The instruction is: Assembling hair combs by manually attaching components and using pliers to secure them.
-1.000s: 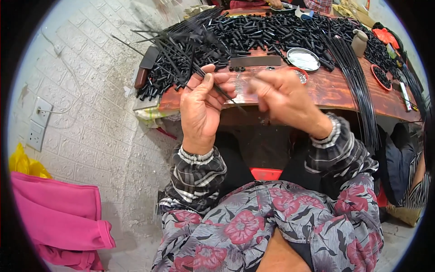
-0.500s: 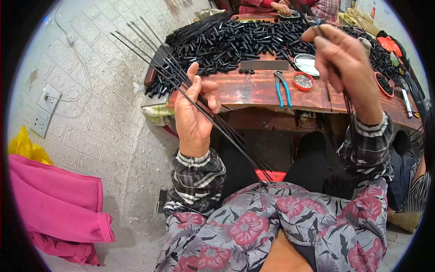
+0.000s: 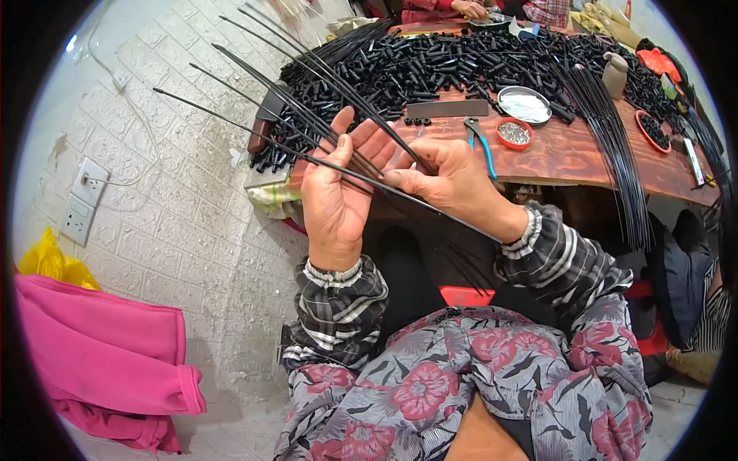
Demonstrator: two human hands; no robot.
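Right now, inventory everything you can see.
table: one, reddish-brown, ahead
thin rods: several, black, centre
short tubes: countless, black, heaped on table
rod bundles: two, black, table's right, rear left
pliers: one, blue-handled, table front
flat bar: one, brown, table centre
small dish: one, red, right of pliers
round tray: one, silver, behind small dish
oval dish: one, red, table's right
bottle: one, beige, table's right
cloth: one, pink, lower left
bag: one, yellow, above cloth
sockets: two, white, far left
left hand, right hand: one each, bare, on rods
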